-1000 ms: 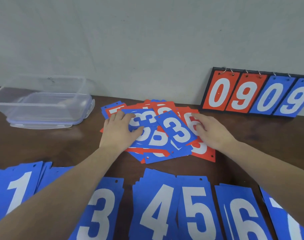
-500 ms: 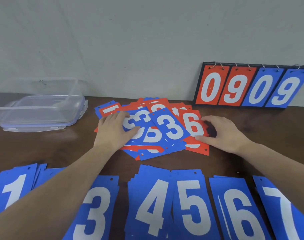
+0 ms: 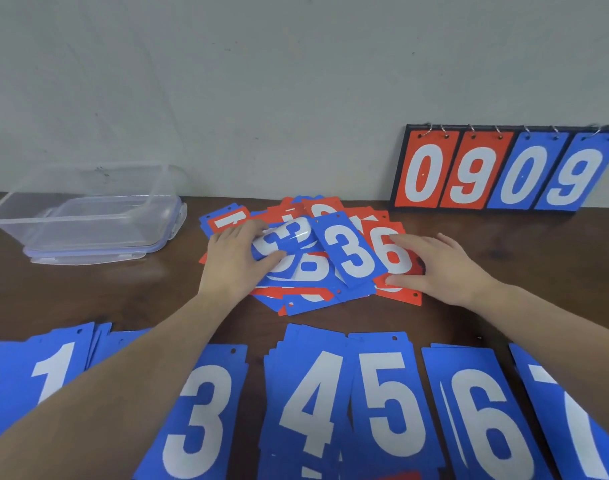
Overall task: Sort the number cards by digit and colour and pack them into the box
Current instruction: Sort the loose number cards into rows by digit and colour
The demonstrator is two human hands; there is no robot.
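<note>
mixed card pile (image 3: 306, 258) under both hands, left hand (image 3: 239, 263) pinching a bent blue 3 card (image 3: 284, 239), right hand (image 3: 445, 268) flat, fingers straight

My left hand (image 3: 239, 258) grips a bent blue 3 card (image 3: 283, 239) at the left side of the mixed pile of red and blue cards (image 3: 313, 258), thumb under its near edge, fingers over its far edge. My right hand (image 3: 445, 265) rests flat on the pile's right side, fingertips touching a red 6 card (image 3: 393, 252). Between my hands lies another blue 3 card (image 3: 350, 252), tilted. Nearer to me than both hands runs a row of blue stacks (image 3: 331, 403): 1, 3, 4, 5, 6, 7. Well left of my left hand sits the clear plastic box (image 3: 88, 209). Beyond my right hand a flip scoreboard (image 3: 504, 171) reading 0909 leans against the wall.
</note>
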